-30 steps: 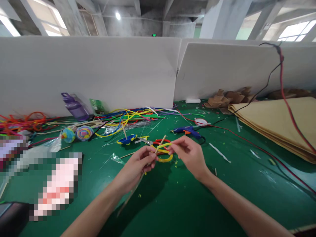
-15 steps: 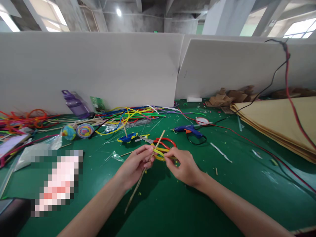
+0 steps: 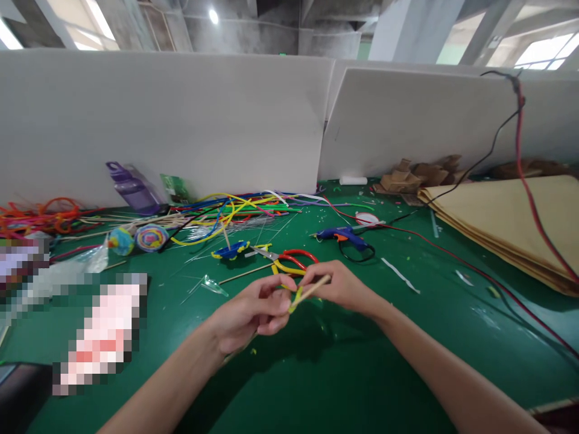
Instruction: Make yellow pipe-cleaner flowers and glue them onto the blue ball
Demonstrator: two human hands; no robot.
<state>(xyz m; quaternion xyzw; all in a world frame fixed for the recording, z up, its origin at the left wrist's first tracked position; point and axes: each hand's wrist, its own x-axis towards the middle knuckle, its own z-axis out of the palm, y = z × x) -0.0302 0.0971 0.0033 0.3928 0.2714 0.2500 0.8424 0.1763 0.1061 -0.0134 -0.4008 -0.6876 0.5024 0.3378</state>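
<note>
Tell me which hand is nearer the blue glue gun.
Right. The right hand lies just below the blue glue gun; the left hand is farther off, down and to the left.

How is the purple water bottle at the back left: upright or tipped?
Tipped: the purple water bottle leans against the white partition, cap end up-left.

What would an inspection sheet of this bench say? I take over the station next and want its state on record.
Surface: green mat, flecked with yellow scraps.
Job's things: wooden stick with yellow pipe cleaner on it.
Clutter: scissors, pipe cleaner pile, purple bottle, two wound balls, cardboard sheets.
Grippers: left hand and right hand both pinch the stick.
Cables: glue gun lead; red cable and black cable.
Surroundings: white partition boards, concrete ceiling.
</note>
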